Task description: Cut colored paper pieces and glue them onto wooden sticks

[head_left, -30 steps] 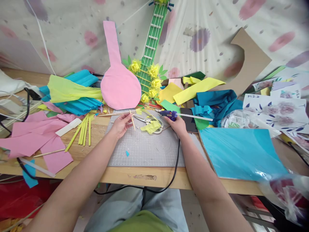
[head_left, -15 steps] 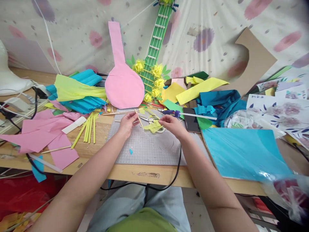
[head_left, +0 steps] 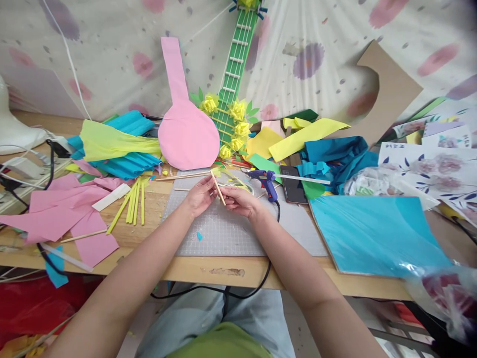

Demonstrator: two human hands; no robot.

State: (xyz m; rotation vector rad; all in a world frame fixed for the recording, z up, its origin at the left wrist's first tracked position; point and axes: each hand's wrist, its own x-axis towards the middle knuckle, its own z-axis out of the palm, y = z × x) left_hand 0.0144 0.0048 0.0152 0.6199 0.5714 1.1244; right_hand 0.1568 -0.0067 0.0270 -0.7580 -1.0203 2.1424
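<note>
Together, left hand (head_left: pixel 199 195) and right hand (head_left: pixel 240 200) pinched 1 thin wooden stick (head_left: pixel 218 187), probably light, stiff and snappable; glue gun (head_left: pixel 265 180) lay at 2 o'clock.

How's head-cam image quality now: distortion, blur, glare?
Head view: wide-angle bowing, the table edge curves and corners stretch. Centre is sharp: left hand and right hand on the wooden stick read clearly. The plastic bag at bottom right smears. Lighting soft and even; no hard glare.

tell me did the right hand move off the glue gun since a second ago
Yes. The right hand has left the glue gun and come leftward over the cutting mat to meet the left hand at the wooden stick.
</note>
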